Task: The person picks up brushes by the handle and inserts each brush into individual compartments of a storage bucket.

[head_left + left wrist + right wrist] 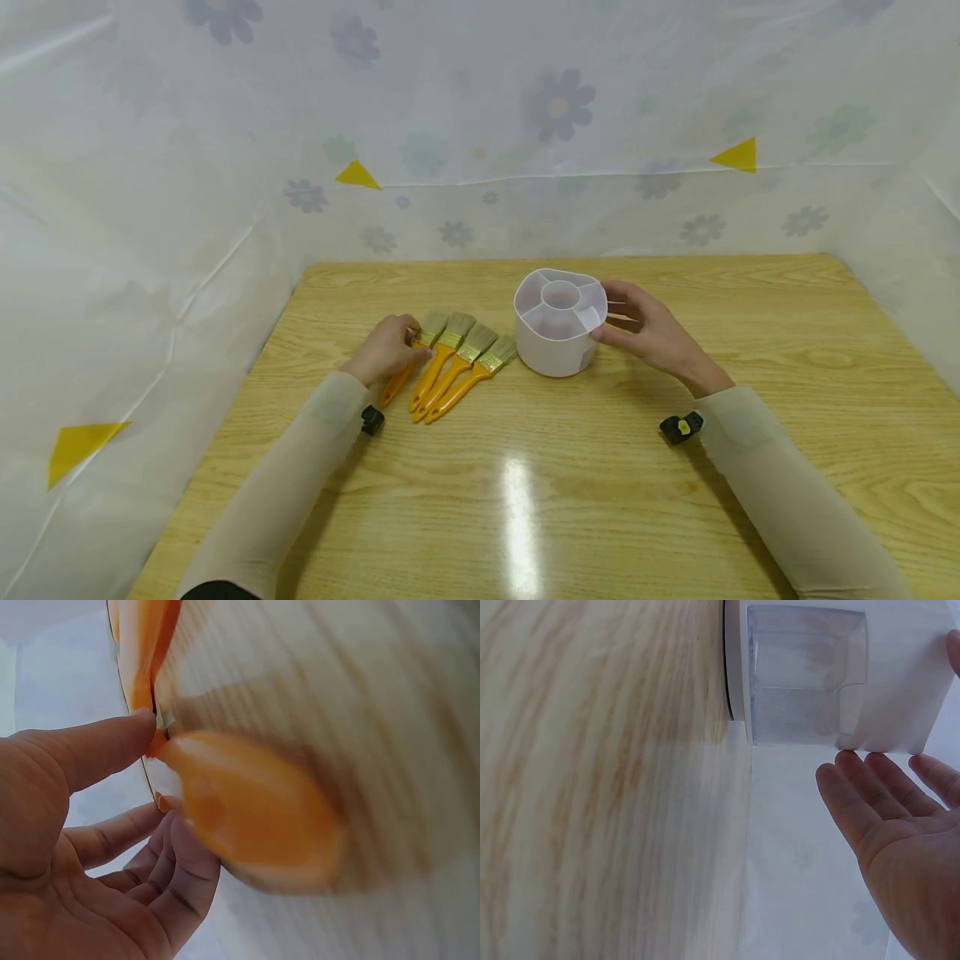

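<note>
Hanging behind and beside the counter are white sheets with pale flowers on them. There is one wooden counter, and it has a bright shiny streak on it. Two long pale sleeves reach over it, one on each arm. One white tub stands upright near the far edge, a bit right of the middle. It has five parts inside: one round one in the middle and four around it. One clear panel shows on its side. There are two hands. The right hand is wide, and its fingertips touch the right side of the tub. The left hand pinches one brush. Four brushes lie in a fan left of the tub, with their hairy ends pointing away from the person. The left hand has the leftmost brush. Three yellow patches are on the sheets. Two little black gadgets sit at the wrists, one each.
</note>
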A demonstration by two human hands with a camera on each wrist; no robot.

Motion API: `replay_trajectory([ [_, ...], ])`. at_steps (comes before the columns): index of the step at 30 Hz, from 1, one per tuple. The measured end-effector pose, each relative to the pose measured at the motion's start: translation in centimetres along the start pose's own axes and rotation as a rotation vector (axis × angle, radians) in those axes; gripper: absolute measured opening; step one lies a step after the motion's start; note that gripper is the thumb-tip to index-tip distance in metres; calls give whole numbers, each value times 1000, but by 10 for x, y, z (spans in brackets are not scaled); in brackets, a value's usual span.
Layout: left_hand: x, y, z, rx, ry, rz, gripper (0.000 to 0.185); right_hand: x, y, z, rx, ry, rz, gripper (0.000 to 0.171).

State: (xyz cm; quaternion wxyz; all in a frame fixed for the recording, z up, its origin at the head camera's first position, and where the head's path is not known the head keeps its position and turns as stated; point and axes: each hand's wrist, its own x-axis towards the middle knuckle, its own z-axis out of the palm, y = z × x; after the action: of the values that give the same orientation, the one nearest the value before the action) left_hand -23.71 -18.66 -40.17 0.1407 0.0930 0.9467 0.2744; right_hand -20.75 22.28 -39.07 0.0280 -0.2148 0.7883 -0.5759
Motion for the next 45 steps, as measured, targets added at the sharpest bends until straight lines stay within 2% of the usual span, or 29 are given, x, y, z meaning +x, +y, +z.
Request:
replay_trajectory([
  [15, -1, 0, -1, 32, 7, 31, 50, 0, 1, -1, -4, 2, 6, 66],
  [22, -2, 0, 0, 50, 26, 11, 52, -1, 2, -1, 12, 4, 14, 67],
  [45, 0, -3, 0, 55, 6, 16, 51, -1, -2, 0, 9, 0, 18, 69],
])
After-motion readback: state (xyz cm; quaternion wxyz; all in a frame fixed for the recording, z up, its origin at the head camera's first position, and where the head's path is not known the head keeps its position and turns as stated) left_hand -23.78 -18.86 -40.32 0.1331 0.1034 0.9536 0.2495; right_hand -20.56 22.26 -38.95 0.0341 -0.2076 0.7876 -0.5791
